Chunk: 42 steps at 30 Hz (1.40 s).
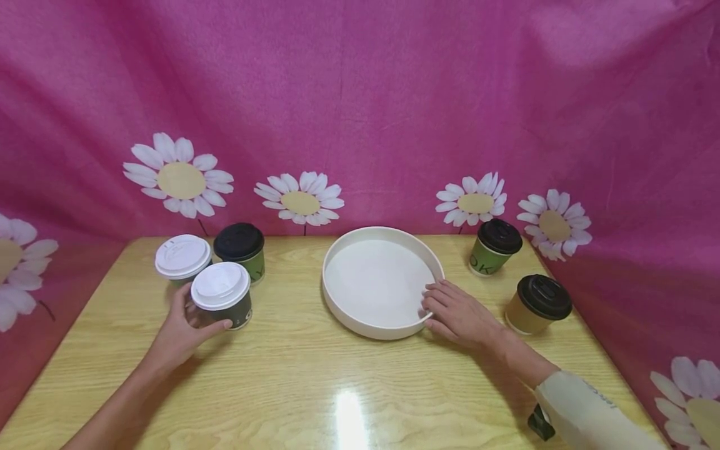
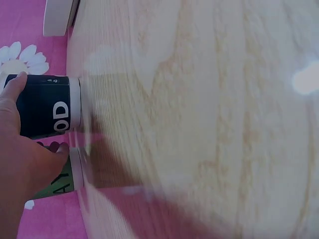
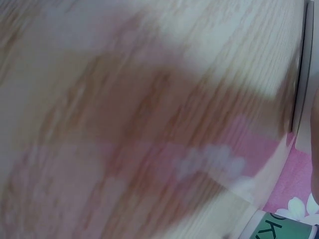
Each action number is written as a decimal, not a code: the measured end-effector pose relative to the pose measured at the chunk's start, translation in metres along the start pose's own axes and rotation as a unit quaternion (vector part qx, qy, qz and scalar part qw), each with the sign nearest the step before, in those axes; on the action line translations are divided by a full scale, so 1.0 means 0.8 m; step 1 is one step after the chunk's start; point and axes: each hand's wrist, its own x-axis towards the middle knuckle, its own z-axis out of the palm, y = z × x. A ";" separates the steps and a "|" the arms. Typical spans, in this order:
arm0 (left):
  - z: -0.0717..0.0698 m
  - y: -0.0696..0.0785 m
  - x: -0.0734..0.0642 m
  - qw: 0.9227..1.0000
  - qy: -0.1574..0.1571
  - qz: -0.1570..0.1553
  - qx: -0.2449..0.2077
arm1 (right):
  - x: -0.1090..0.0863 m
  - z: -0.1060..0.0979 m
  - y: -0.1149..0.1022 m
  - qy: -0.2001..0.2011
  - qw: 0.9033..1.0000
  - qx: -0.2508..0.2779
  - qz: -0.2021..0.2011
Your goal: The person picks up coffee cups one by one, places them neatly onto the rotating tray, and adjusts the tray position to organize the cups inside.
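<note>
My left hand [image 1: 179, 331] grips a black paper cup with a white lid [image 1: 222, 289], thumb along its near side. The left wrist view shows white lettering on that black cup [image 2: 45, 104]. Right behind it stand another white-lidded cup [image 1: 182, 256] and a green cup with a black lid [image 1: 240, 244]. At mid-table lies a round, shallow white tray [image 1: 371, 328]. My right hand [image 1: 458, 312] pinches the tray's right rim, fingers over the inside and thumb outside. Only a sliver of the right hand [image 3: 315, 154] appears in the right wrist view, beside the tray's wall [image 3: 308, 64].
At the right stand a green cup with a black lid [image 1: 492, 247] and a brown cup with a black lid [image 1: 537, 304]. A small dark object [image 1: 541, 424] lies partly hidden by the right sleeve. Pink daisy cloth [image 1: 388, 125] borders the wooden table [image 1: 281, 387].
</note>
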 end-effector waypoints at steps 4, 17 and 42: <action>0.007 -0.001 0.002 1.000 0.005 0.013 -0.010 | 0.002 -0.002 0.002 0.000 1.000 -0.004 -0.007; 0.018 0.007 0.010 0.999 0.031 -0.010 -0.005 | 0.004 -0.002 0.004 0.005 1.000 -0.001 -0.031; 0.126 0.119 0.068 0.988 -0.080 0.069 -0.112 | 0.003 -0.001 0.002 -0.012 0.999 0.032 -0.014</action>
